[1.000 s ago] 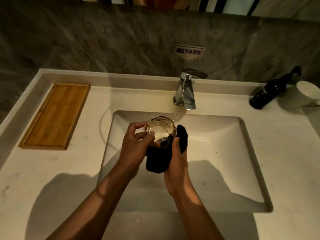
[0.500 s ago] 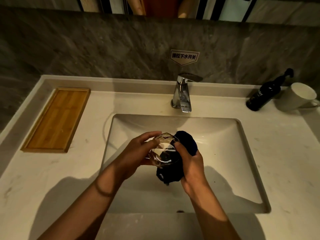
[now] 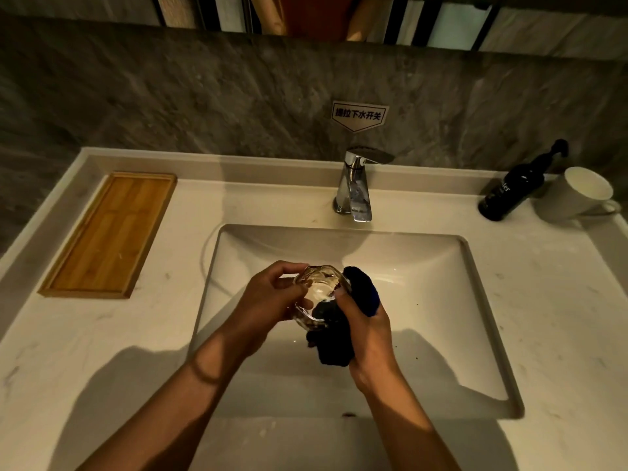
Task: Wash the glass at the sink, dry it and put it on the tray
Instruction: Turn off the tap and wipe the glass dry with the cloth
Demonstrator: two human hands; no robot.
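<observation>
A clear faceted glass (image 3: pixel 319 290) is held over the white sink basin (image 3: pixel 424 287), tilted with its mouth toward me. My left hand (image 3: pixel 268 300) grips its left side, fingers around the rim. My right hand (image 3: pixel 367 331) holds a dark blue cloth (image 3: pixel 360 290) pressed against the right and lower side of the glass; part of the cloth hangs below at the palm. The wooden tray (image 3: pixel 112 236) lies on the counter at the far left, with nothing on it.
A chrome faucet (image 3: pixel 353 188) stands behind the basin, with no water running. A dark pump bottle (image 3: pixel 513 188) and a white mug (image 3: pixel 577 195) sit at the back right. A stone wall with a small sign (image 3: pixel 358 115) rises behind the counter.
Both hands with the glass and cloth have shifted slightly toward me and down in the basin. The glass has tilted and turned between the hands.
</observation>
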